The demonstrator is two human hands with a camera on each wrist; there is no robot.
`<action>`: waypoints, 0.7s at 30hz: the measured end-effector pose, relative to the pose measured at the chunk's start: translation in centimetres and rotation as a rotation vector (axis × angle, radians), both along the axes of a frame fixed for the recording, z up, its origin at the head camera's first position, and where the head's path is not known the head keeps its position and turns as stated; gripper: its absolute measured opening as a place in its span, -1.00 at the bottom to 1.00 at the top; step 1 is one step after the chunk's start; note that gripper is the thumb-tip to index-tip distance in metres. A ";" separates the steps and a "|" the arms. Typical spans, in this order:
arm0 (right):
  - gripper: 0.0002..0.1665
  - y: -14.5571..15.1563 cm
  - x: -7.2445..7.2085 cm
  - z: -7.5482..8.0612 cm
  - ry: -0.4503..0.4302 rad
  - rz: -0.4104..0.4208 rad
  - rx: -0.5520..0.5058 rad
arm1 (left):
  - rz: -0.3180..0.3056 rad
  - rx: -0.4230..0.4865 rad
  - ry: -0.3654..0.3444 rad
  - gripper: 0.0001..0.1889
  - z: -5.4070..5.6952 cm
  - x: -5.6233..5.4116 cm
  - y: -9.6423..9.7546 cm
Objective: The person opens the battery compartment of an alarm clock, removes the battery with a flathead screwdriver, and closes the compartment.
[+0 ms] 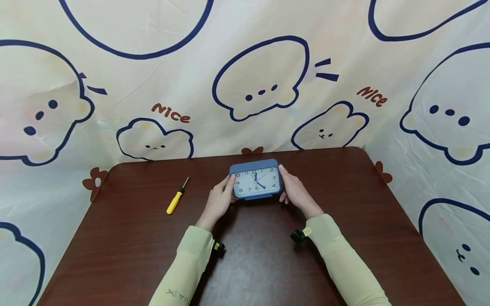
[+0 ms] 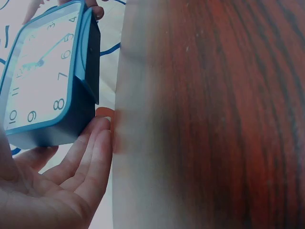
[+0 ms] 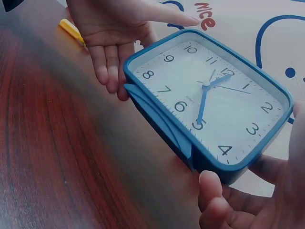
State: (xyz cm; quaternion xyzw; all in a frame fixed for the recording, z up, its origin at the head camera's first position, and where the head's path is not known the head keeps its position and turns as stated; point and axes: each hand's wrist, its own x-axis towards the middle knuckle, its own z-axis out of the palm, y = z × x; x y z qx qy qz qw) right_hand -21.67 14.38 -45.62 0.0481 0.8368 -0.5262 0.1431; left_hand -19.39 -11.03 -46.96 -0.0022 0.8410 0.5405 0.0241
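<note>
A blue alarm clock (image 1: pixel 256 180) with a white face is held between both hands near the far side of the table, its dial turned up toward the head camera. My left hand (image 1: pixel 220 197) grips its left end, thumb along the front edge and the other fingers at the side and back. At the opposite end my right hand (image 1: pixel 294 189) holds the clock, thumb by the upper corner and fingertips curled near the lower edge. In the right wrist view the clock (image 3: pixel 209 102) is tilted, its flared base strip in sight.
A yellow-handled screwdriver (image 1: pixel 175 201) lies on the brown wooden table (image 1: pixel 126 238), left of the hands. Behind the table's far edge hangs a pale cloth (image 1: pixel 206 136) printed with cartoon bears; it also covers both sides.
</note>
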 end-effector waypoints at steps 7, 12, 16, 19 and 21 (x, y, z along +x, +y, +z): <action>0.12 0.0 0.1 0.0 -0.002 0.009 -0.091 | 0.006 0.014 0.011 -0.17 0.0 0.2 0.1; 0.04 -0.1 0.2 -0.2 0.023 0.020 -0.142 | 0.014 0.029 0.013 -0.17 0.0 0.3 0.1; 0.03 -0.1 0.2 -0.4 0.023 0.012 -0.178 | 0.024 0.041 0.017 -0.15 -0.1 0.3 0.0; 0.08 0.1 0.2 -0.5 0.017 -0.003 -0.203 | 0.035 0.035 0.027 -0.15 -0.3 0.2 -0.1; 0.10 0.2 0.3 -0.5 0.014 -0.011 -0.213 | 0.042 0.032 0.030 -0.16 -0.3 0.2 -0.1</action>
